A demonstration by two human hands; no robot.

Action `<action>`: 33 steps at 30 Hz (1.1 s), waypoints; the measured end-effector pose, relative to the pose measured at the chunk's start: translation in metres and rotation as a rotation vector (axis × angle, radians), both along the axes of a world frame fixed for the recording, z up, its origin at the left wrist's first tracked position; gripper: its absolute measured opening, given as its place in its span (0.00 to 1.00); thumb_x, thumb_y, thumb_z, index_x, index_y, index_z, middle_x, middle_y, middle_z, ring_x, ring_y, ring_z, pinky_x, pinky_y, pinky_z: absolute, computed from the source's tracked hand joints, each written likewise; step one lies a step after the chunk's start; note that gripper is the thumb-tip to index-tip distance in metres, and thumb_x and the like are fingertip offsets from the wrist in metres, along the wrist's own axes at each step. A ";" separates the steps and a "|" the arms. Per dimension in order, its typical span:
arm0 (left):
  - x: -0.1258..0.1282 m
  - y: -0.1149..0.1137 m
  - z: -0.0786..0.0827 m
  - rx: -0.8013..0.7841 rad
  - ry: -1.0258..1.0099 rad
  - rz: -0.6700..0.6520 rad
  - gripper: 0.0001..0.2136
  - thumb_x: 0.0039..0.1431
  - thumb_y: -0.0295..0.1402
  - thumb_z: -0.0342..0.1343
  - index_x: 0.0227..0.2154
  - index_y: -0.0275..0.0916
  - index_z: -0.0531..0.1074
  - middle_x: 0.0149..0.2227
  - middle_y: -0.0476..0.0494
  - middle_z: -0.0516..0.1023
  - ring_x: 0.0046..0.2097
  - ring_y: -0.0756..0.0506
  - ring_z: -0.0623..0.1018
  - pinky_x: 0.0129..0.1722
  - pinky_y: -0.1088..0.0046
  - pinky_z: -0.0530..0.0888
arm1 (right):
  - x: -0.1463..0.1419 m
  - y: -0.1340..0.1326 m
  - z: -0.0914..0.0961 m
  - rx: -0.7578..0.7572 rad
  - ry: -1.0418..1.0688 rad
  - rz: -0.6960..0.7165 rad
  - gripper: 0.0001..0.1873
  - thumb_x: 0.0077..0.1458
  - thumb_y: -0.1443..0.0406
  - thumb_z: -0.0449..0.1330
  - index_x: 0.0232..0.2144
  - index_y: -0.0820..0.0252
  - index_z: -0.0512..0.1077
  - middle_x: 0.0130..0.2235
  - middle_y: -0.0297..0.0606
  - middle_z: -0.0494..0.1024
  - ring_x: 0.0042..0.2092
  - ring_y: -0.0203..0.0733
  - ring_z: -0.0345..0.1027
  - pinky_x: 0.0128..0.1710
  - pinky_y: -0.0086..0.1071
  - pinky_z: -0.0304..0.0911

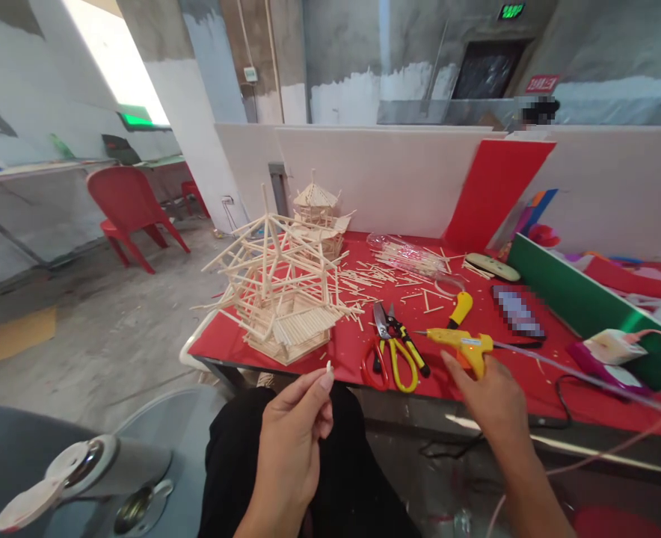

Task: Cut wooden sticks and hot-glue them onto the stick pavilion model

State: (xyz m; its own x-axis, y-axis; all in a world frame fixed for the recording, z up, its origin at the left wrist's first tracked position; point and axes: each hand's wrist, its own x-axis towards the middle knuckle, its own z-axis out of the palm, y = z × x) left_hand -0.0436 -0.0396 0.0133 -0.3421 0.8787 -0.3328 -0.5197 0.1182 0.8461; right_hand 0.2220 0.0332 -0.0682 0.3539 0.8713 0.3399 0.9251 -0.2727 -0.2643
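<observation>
Pointing left, glue gun (pixel 463 341), stick (pixel 329 367) seemingly upright

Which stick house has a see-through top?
The front stick house: its top is an open frame, while the back house has a covered top.

We pinch a tiny pale stick piece (pixel 329 367) in our left hand (pixel 295 422); our right hand (pixel 497 396) is at the handle of a yellow hot-glue gun (pixel 470 342). From our left hand, a stick pavilion model (pixel 295 326) stands at twelve o'clock and yellow-and-black pliers (pixel 411 346) lie at two; from our right, a smartphone (pixel 517 310) at one.
</observation>
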 end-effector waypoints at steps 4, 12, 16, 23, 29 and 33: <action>0.005 0.003 0.003 -0.039 -0.159 -0.023 0.15 0.39 0.36 0.72 0.29 0.33 0.78 0.18 0.54 0.65 0.20 0.57 0.62 0.16 0.82 0.57 | 0.030 0.011 -0.021 -0.029 -0.077 -0.046 0.33 0.58 0.43 0.49 0.35 0.68 0.75 0.28 0.50 0.75 0.31 0.53 0.70 0.29 0.39 0.61; 0.010 0.006 0.010 -0.132 -0.439 -0.061 0.13 0.42 0.32 0.71 0.24 0.34 0.70 0.19 0.56 0.64 0.19 0.58 0.61 0.15 0.84 0.56 | -0.082 -0.029 0.055 0.563 0.168 0.807 0.07 0.58 0.65 0.61 0.40 0.55 0.77 0.34 0.38 0.76 0.36 0.41 0.69 0.38 0.36 0.65; 0.001 0.004 0.012 -0.208 -0.585 -0.075 0.15 0.46 0.31 0.68 0.19 0.34 0.66 0.17 0.57 0.61 0.16 0.59 0.57 0.13 0.84 0.54 | -0.144 -0.042 0.072 0.609 0.339 0.980 0.12 0.56 0.69 0.64 0.44 0.57 0.76 0.33 0.37 0.77 0.36 0.38 0.68 0.38 0.35 0.64; -0.024 -0.003 0.010 -0.178 -0.754 -0.147 0.16 0.52 0.30 0.63 0.16 0.34 0.63 0.15 0.56 0.58 0.15 0.60 0.54 0.12 0.85 0.52 | -0.164 -0.032 0.066 0.682 0.247 1.094 0.13 0.58 0.71 0.62 0.45 0.59 0.76 0.34 0.38 0.79 0.38 0.39 0.68 0.39 0.35 0.62; -0.035 -0.004 0.011 -0.134 -0.693 -0.121 0.16 0.48 0.31 0.66 0.16 0.34 0.64 0.15 0.56 0.59 0.16 0.60 0.55 0.12 0.85 0.53 | -0.178 -0.029 0.072 0.692 0.214 1.134 0.11 0.60 0.71 0.59 0.44 0.58 0.76 0.34 0.37 0.79 0.38 0.39 0.67 0.39 0.35 0.62; -0.041 -0.003 0.012 -0.114 -0.599 -0.042 0.14 0.45 0.31 0.66 0.17 0.35 0.65 0.16 0.56 0.60 0.15 0.59 0.56 0.12 0.84 0.55 | -0.190 -0.029 0.078 0.643 0.360 1.144 0.10 0.59 0.71 0.59 0.43 0.58 0.76 0.33 0.38 0.78 0.36 0.38 0.67 0.37 0.34 0.64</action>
State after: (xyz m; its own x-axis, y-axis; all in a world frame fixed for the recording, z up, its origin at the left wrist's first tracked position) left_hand -0.0851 -0.0421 0.0249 -0.0327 0.8348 -0.5495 -0.8941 0.2213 0.3894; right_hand 0.0317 0.0046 0.0099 -0.2994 0.4587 0.8367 0.4018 0.8559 -0.3255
